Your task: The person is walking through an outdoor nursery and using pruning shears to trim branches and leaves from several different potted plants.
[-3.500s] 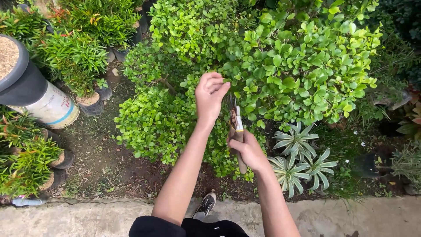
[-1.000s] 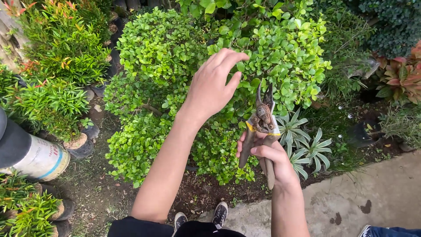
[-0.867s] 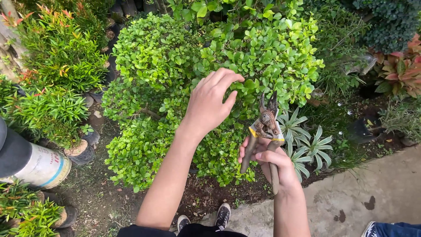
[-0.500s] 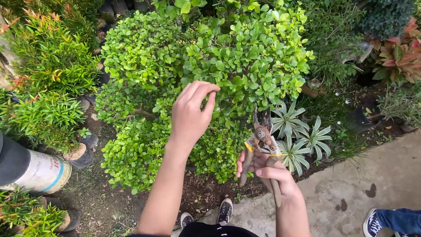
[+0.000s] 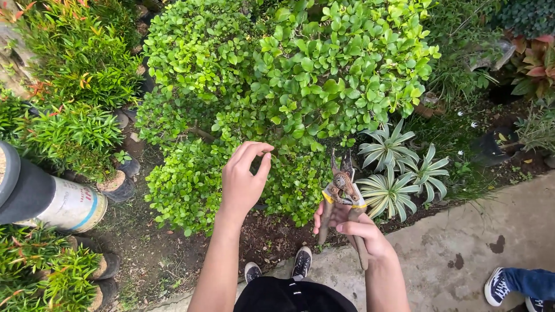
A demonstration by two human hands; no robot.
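Your view looks down on a round green bush (image 5: 277, 98) that fills the upper middle of the garden bed, its lower lobe of smaller leaves bulging toward you over dark soil (image 5: 272, 237). Left of it stand potted shrubs with narrow, red-tipped leaves (image 5: 75, 63), and at the far left edge a big grey pot (image 5: 34, 193) with a pale band leans into view. To the right of the bush, a cluster of spiky, pale-striped plants (image 5: 399, 173) sits just beside the concrete path (image 5: 462, 254) that runs along the bottom right.

Your left hand (image 5: 243, 182) is raised against the bush's lower foliage — fingers curled loosely, fingertips at the leaves, the grip open with nothing clearly pinched in it. Your right hand (image 5: 355, 228) holds its grip closed around the handles of rusty pruning shears (image 5: 341, 196), which point upward between the bush and the spiky plants; the blades stand slightly parted, tips just short of the leaves.

Your two dark shoes (image 5: 277, 268) with white soles rest at the path's edge, below the bush. At the bottom right corner another person's dark shoe (image 5: 497, 286) and blue trouser leg show on the path — well apart from your hands.
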